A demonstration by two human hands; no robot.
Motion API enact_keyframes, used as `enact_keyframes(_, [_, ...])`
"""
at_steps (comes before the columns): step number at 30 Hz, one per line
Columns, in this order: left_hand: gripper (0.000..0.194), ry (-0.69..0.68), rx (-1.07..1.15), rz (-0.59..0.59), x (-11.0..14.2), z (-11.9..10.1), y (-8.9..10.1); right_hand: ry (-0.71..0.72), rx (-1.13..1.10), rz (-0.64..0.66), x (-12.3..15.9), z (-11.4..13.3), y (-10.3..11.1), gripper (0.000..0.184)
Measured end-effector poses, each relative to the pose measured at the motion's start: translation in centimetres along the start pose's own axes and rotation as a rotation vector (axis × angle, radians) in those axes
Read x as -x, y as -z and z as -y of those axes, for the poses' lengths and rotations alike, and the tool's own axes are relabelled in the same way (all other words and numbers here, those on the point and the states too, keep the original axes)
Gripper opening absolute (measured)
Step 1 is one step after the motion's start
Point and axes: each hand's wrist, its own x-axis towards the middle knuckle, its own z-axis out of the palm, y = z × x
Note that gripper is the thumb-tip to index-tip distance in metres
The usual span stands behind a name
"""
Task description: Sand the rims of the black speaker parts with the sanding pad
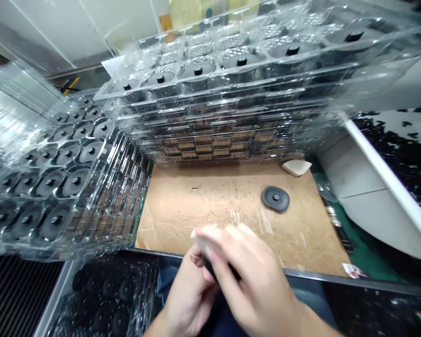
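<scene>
Two bare hands come together low in the view, in front of the near edge of a brown cardboard sheet (196, 210). Between them is a dark piece (210, 270), blurred and mostly covered, so its full shape cannot be told. The left hand (192, 285) holds it from below and the left, fingers bent around it; the right hand (256, 276) curls over the top, its fingers closed on the same piece.

Beyond the right hand, and apart from it, one grey disc (276, 198) with a small raised centre lies flat on the cardboard. Farther back sits a cream paper piece (296, 167), near a tall stack of clear trays (214, 112) whose top pockets hold dark parts. Another tray stack (105, 187) stands on the left, its pockets filled with grey discs with black centres. Below it, more trays (140, 290) hold black round parts.

On the right, a white bin (375, 201) contains many loose black pieces (389, 150). A slim tool (340, 229) lies beside the cardboard on the green surface (375, 264), near a red-and-white label (353, 270).
</scene>
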Motion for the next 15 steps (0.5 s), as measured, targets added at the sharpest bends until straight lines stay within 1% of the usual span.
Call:
enact_keyframes(3, [0.052, 0.005, 0.012, -0.01, 0.3, -0.4, 0.1, -0.01, -0.048, 0.133, 1.3, -0.3, 1.0, 0.025])
enact_keyframes(4, [0.057, 0.011, 0.015, -0.012, 0.3, -0.5, 0.1, -0.034, -0.012, 0.152, 1.6, -0.5, 1.4, 0.023])
enact_keyframes(5, [0.058, 0.018, 0.015, -0.01, 0.2, -0.6, 0.0, -0.052, 0.051, 0.152, 1.8, -0.5, 1.9, 0.023])
enact_keyframes(7, [0.05, 0.049, 0.02, 0.013, 0.1, -0.5, -0.3, -0.028, 0.18, 0.145, 1.5, -0.5, 2.6, 0.024])
enact_keyframes(8, [0.043, 0.084, 0.023, 0.032, 0.1, -0.4, -0.6, 0.026, 0.205, 0.145, 1.0, -0.5, 2.8, 0.024])
enact_keyframes(10, [0.029, 0.143, 0.015, 0.079, 0.1, -0.4, -1.2, 0.181, 0.115, 0.197, -0.2, -0.7, 3.1, 0.026])
enact_keyframes(11, [0.028, 0.147, 0.004, 0.104, 0.2, -0.4, -1.4, 0.238, 0.037, 0.219, -0.7, -1.0, 3.2, 0.027])
enact_keyframes(12, [0.03, 0.139, -0.011, 0.122, 0.3, -0.5, -1.5, 0.249, -0.022, 0.225, -1.0, -1.5, 3.2, 0.026])
enact_keyframes(13, [0.035, 0.122, -0.022, 0.129, 0.5, -0.6, -1.5, 0.211, -0.043, 0.206, -1.0, -2.2, 3.1, 0.026])
enact_keyframes(14, [0.042, 0.108, -0.029, 0.127, 0.7, -0.7, -1.3, 0.125, -0.028, 0.17, -0.7, -3.0, 2.9, 0.025])
enact_keyframes(15, [0.048, 0.105, -0.027, 0.117, 0.8, -0.9, -1.1, 0.006, 0.005, 0.125, -0.1, -3.9, 2.6, 0.025])
